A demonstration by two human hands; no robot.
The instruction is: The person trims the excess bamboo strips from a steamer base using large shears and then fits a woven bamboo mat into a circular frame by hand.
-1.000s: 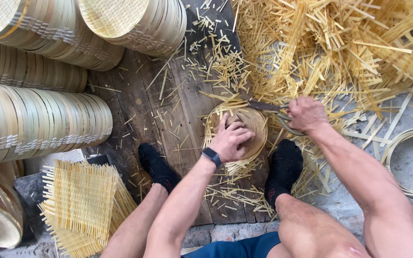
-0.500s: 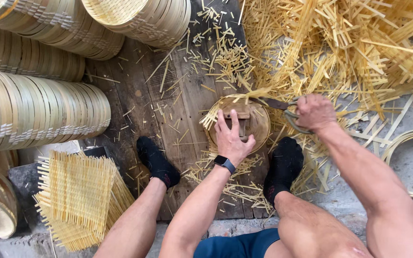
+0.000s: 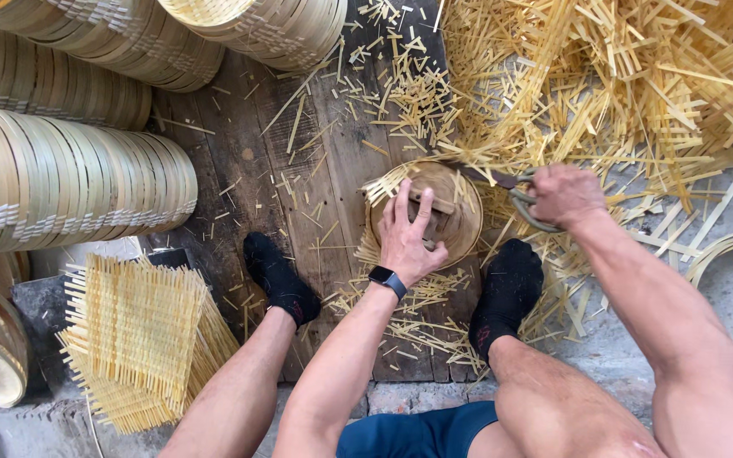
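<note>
Left hand (image 3: 407, 237) now flatter on round mould (image 3: 434, 208)

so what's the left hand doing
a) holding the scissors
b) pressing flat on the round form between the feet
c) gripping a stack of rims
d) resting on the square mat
b: the left hand lies spread on top of the round form between the feet, while the right hand holds the scissors at its edge.

Showing bright, even daylight throughout, casting only soft shadows, staying sharp in the middle, bending slightly at the edges, blurring nowhere noticeably
</note>
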